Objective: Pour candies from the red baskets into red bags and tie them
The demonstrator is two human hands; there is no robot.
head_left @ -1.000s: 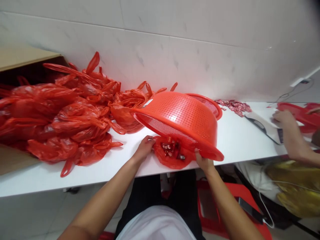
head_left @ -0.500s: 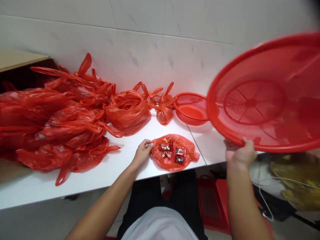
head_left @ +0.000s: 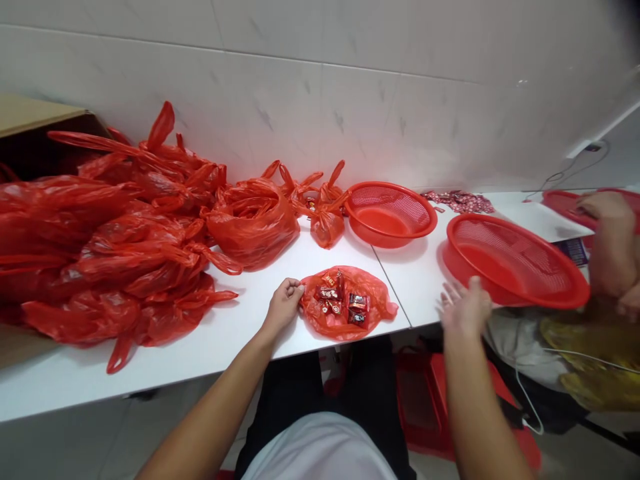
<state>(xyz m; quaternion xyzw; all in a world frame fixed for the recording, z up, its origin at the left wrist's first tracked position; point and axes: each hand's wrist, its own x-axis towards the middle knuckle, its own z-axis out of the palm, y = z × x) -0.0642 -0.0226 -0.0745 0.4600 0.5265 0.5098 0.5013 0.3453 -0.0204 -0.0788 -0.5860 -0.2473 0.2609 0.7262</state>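
Note:
At the table's front edge lies an open red plastic bag [head_left: 325, 325] with several small wrapped sweets [head_left: 332, 295] in it. My left hand [head_left: 285, 303] pinches the left rim of this bag. Off to the right, my right hand [head_left: 465, 307] is spread and slightly blurred, with nothing in it. Just beyond its fingers a large red mesh basket [head_left: 515, 260] rests on the table, its right side reaching past the front edge. Whether the fingertips touch the basket I cannot tell.
Filled red bags [head_left: 130, 247] pile up on the left by a cardboard box [head_left: 45, 117]. A small knotted bag [head_left: 327, 227] and another red basket [head_left: 390, 233] stand near the wall. Red wrapped pieces [head_left: 463, 201] lie behind. A co-worker's hand [head_left: 607, 205] is at far right.
The large basket, tilted up in my right hand before, now rests on the table and is let go. My left hand stays at the bag. The co-worker's arms have come into view.

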